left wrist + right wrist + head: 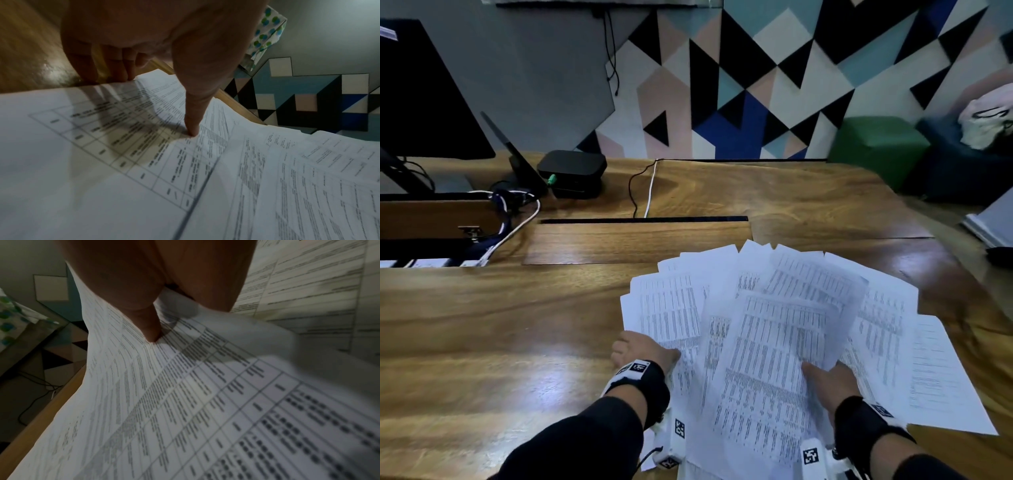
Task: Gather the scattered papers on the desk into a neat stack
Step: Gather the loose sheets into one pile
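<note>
Several white printed papers [774, 325] lie fanned and overlapping on the wooden desk [500, 325], at the near right. My left hand [643, 349] grips the fan's left edge. In the left wrist view its thumb [193, 113] presses down on the top sheet [123, 146] while the fingers [115, 69] meet the sheet's edge at the desk. My right hand [832, 377] holds the middle sheets near their lower right. Its thumb [150, 324] lies on a table-printed sheet [205, 402]; the other fingers are hidden under a lifted, curling sheet.
At the back left stand a dark monitor [421, 96] and a black box [571, 171], with cables [647, 192] running to a slot in the desk. A grey flat item [993, 222] lies at the right edge. A green stool [876, 147] stands beyond the desk.
</note>
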`<state>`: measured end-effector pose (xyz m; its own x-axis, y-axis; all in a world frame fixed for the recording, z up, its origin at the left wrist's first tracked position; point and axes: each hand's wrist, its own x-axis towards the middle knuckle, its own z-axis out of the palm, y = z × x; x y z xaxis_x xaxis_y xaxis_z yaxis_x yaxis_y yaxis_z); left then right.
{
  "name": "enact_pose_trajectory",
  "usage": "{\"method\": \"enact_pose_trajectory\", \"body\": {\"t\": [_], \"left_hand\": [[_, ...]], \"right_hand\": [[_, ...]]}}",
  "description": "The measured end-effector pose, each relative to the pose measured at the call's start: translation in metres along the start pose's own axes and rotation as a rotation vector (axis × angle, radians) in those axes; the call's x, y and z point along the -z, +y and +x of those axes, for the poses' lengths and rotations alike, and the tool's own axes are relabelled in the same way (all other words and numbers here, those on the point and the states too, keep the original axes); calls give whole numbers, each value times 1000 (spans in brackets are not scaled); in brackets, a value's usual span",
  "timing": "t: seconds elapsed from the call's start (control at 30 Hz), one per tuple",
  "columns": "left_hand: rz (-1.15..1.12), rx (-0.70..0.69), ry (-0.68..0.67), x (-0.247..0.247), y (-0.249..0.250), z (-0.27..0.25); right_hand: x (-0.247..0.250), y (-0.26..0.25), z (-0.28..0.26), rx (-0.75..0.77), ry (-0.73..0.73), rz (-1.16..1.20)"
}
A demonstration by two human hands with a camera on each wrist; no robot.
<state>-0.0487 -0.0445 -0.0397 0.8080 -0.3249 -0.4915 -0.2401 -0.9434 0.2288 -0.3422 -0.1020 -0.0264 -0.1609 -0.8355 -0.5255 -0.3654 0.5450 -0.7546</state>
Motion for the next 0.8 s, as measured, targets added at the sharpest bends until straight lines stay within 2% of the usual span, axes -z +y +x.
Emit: {"method": "enact_pose_trajectory", "body": {"t": [0.1, 0.23, 0.3, 0.37, 0.47, 0.53, 0.67, 0.73, 0.8], "left_hand": [[-12, 5, 6, -4, 3, 1], [-84, 34, -95, -14, 0, 26], [-245, 45, -117, -13, -3, 31], [-443, 0, -146, -7, -5, 26], [-708, -66, -260, 7, -13, 15], [-807, -135, -270, 26, -16, 8], [-907, -379, -169, 94, -24, -3], [-980, -464, -215, 132, -28, -5], [-1151, -484, -343, 160, -31, -4]], "right_hand": [[-3, 4, 5, 9, 24, -21], [-5, 7, 8, 33, 43, -28], [-5, 8, 9, 37, 41, -30], [-4, 8, 10, 33, 35, -34], [-3, 7, 11, 17, 25, -19], [-3, 5, 11, 14, 16, -8], [-4, 2, 13, 14, 17, -13], [-5, 0, 13, 8, 26, -20], [-6, -3, 14, 5, 29, -23]]}}
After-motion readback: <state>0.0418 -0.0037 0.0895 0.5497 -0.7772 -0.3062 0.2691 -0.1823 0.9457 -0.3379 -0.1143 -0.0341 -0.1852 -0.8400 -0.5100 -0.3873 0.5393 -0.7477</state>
